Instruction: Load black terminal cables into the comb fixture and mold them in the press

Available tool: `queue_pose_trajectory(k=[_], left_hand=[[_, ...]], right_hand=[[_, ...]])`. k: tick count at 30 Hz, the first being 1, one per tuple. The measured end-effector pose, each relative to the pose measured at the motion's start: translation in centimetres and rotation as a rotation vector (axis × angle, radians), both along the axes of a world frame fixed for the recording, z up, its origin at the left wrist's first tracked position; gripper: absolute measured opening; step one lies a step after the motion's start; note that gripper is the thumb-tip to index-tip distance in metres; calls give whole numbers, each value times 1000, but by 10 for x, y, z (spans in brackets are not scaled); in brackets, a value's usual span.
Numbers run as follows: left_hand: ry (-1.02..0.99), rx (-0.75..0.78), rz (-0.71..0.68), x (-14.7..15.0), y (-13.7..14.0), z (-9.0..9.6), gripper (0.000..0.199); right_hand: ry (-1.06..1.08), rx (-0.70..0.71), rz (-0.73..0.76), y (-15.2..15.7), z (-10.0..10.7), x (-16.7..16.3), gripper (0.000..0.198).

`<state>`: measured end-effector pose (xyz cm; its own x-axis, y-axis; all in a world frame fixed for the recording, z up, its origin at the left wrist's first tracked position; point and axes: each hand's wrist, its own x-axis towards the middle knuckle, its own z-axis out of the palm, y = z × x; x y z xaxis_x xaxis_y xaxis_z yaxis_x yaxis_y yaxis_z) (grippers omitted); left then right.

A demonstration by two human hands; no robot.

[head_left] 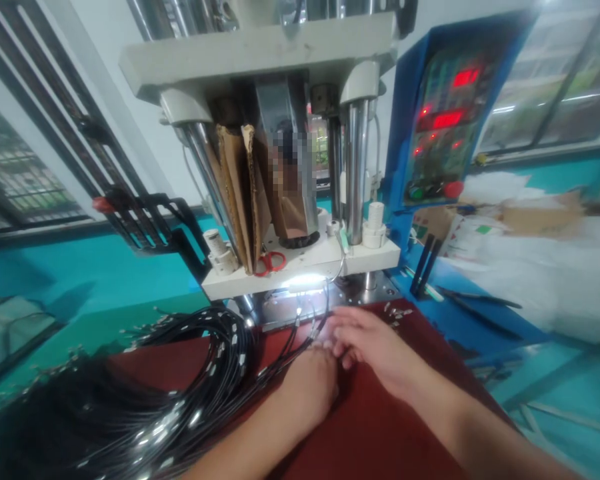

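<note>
On the dark red table top, my left hand (311, 379) is closed around thin black cables (287, 348) that run toward the lit metal plate (305, 303) of the press. Its fingertips are partly hidden. My right hand (359, 337) is just beside it, fingers loosely bent and apart, the tips close to the cables and to my left fingers. Blur hides whether they touch. A large coiled bundle of black cables (230, 360) with white tags and small metal ends lies to the left.
The white press plate (385, 257) carries folded cardboard (247, 200) and red-handled scissors (271, 263). Small metal pieces (397, 312) lie on the red table top (380, 427). A blue control box (443, 127) stands right, with black-handled tools (480, 308) below it.
</note>
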<state>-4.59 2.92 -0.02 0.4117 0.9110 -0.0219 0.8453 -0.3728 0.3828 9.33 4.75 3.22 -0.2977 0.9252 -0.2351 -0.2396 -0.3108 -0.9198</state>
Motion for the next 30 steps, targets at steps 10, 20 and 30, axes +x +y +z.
queue_pose_trajectory(k=[10, 20, 30], left_hand=[[-433, -484, 18, -18, -7, 32, 17], [-1139, -1281, 75, 27, -13, 9, 49], [-1253, -1178, 262, 34, 3, 3, 31]], right_hand=[[190, -193, -101, -32, -46, 61, 23], [54, -120, 218, 0, -37, 65, 25], [-54, 157, -246, 42, -21, 70, 28]])
